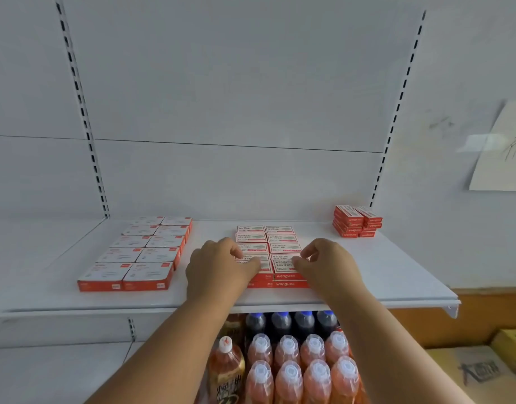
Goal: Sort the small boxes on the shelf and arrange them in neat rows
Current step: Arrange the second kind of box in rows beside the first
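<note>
Small red-and-white boxes (281, 242) lie in two neat columns at the middle of the white shelf (382, 266), stacked two high at the front. My left hand (219, 268) grips the left side of the front boxes, its thumb on top of one. My right hand (328, 265) grips the right side of the front boxes in the same way. A second group of larger flat red-and-white boxes (143, 252) sits in two columns on the left. A small stack of red boxes (356, 221) stands at the back right.
The shelf's white back wall with slotted uprights (85, 112) rises behind. Below the shelf stand several bottles with white caps (302, 363) and dark bottles with blue caps (291, 320). Cardboard cartons (481, 371) sit at the lower right. A paper sheet (498, 153) hangs on the right wall.
</note>
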Available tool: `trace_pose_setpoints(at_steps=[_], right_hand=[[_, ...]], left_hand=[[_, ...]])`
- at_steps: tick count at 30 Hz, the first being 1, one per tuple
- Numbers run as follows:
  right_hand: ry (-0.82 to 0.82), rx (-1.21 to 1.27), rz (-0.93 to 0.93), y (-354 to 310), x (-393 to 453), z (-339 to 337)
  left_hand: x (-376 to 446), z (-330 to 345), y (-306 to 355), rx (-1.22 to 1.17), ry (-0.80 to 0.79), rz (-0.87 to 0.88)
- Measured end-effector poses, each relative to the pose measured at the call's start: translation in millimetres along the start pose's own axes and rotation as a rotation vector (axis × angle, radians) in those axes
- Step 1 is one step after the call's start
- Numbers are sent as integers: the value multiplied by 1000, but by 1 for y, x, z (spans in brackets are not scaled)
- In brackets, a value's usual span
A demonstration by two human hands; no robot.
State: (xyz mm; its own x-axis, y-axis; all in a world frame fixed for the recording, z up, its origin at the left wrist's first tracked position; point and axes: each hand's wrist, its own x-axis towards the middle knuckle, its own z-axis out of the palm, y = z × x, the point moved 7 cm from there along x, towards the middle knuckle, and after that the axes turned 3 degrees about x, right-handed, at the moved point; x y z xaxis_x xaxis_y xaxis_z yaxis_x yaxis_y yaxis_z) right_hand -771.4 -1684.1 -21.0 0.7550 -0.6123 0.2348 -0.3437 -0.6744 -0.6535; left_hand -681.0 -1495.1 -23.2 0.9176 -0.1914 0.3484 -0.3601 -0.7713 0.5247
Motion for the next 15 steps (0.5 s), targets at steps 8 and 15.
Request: trace_pose_setpoints(at_steps=[8,15], right_hand=[[35,69,-1,3,0,-3],[108,103,-48,12,12,-27]], left_hand=[[-3,-5,6,53,57,78],[-6,-11,46,52,147,221]])
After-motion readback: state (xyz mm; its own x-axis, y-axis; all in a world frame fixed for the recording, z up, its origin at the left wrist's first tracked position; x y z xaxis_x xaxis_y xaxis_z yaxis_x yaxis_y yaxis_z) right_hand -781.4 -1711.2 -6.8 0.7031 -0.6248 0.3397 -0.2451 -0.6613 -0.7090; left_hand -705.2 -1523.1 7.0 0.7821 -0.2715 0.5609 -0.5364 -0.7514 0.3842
